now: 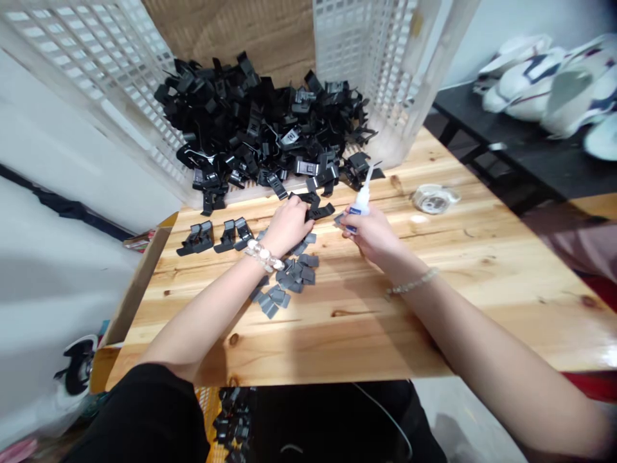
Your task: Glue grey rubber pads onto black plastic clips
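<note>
My right hand (373, 235) is closed around a small white glue bottle (360, 200) with a blue label, its thin nozzle pointing up. By the fingertips of that hand is a small grey piece (339, 219). My left hand (289, 224) reaches to the front of a heap of black plastic clips (260, 122), fingers curled on one black clip (321, 211); its far part is hidden by the fingers. Under and beside my left wrist lie several flat grey pads (292, 275). Left of the wrist, several black clips (214, 236) stand in a row on the wooden table (366, 334).
A white plastic basket (385, 122) lies open toward me behind the table, holding the heap, with cardboard (236, 32) at its back. To the right sits a clear round dish (434, 198). White shoes (554, 83) rest on a dark bench. A yellow crate (208, 408) with black clips is below.
</note>
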`<action>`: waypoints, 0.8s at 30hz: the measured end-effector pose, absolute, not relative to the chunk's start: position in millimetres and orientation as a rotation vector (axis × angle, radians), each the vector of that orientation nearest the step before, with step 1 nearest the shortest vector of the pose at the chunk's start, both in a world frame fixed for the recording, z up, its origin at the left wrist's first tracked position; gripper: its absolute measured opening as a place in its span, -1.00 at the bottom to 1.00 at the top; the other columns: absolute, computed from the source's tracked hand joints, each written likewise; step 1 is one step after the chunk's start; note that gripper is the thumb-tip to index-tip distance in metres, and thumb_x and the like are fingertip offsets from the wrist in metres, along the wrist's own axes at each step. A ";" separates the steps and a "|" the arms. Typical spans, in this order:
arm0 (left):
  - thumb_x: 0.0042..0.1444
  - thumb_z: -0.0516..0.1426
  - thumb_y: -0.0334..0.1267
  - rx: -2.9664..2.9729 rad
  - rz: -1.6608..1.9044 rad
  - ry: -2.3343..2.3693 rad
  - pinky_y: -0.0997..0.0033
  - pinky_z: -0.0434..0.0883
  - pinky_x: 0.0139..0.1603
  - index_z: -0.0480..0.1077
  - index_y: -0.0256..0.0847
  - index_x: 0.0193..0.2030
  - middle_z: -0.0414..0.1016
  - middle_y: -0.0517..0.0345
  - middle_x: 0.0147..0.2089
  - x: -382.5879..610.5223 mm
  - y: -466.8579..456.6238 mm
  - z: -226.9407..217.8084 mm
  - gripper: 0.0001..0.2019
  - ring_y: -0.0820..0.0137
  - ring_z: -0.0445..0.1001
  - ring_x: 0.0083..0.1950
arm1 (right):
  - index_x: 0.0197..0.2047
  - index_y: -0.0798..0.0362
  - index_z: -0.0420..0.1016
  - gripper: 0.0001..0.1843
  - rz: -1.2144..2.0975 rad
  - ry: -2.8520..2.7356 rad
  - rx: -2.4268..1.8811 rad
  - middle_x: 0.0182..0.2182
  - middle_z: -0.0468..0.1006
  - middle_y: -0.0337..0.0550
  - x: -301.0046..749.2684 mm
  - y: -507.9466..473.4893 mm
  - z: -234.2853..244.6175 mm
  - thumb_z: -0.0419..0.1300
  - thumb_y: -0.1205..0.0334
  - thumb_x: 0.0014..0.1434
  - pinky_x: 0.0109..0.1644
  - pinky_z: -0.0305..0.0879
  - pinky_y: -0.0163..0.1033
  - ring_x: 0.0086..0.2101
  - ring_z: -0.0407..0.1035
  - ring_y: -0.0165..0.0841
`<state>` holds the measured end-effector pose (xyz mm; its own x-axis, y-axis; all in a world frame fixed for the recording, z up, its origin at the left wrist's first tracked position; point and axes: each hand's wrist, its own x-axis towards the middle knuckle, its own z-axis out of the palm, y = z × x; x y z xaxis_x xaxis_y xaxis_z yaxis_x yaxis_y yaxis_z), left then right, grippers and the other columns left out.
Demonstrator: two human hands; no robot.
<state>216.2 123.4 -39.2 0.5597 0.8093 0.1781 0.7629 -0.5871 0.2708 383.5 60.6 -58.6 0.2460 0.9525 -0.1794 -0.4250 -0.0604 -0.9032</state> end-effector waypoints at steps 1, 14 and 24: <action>0.16 0.15 -0.33 2.646 0.425 1.337 0.14 0.34 0.18 0.43 -0.36 -0.03 0.39 -0.12 -0.02 215.7 121.2 -36.7 -0.75 0.12 0.42 0.07 | -0.44 0.07 0.26 -0.70 1.259 -0.631 -1.088 -0.54 0.32 -0.33 382.9 60.7 -59.0 0.26 0.47 -0.28 -0.54 0.00 -0.37 -0.55 0.16 -0.55; -0.01 0.30 -0.09 1.997 0.702 1.357 0.43 0.33 -0.31 0.31 -0.21 -0.43 0.42 0.25 -0.42 168.5 43.7 -1.3 -0.71 0.41 0.39 -0.36 | -0.35 0.09 0.31 -0.66 1.518 -0.666 -0.882 -0.51 0.39 -0.31 361.7 37.1 -34.0 0.39 0.36 -0.16 -0.45 0.15 -0.37 -0.48 0.34 -0.49; 0.03 0.29 -0.17 1.646 0.796 1.306 0.38 0.47 -0.26 0.40 -0.20 -0.34 0.60 0.15 -0.33 157.4 10.2 -29.8 -0.81 0.35 0.55 -0.30 | -0.30 0.07 0.35 -0.61 1.779 -0.738 -0.786 -0.44 0.45 -0.34 332.4 13.5 -25.2 0.46 0.35 -0.14 -0.43 0.26 -0.38 -0.49 0.40 -0.50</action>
<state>157.4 10.2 -29.8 0.2468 0.9686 -0.0314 0.4162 -0.0767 0.9061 332.4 13.5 -25.2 -0.2753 0.9460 -0.1713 -0.5469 -0.3007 -0.7813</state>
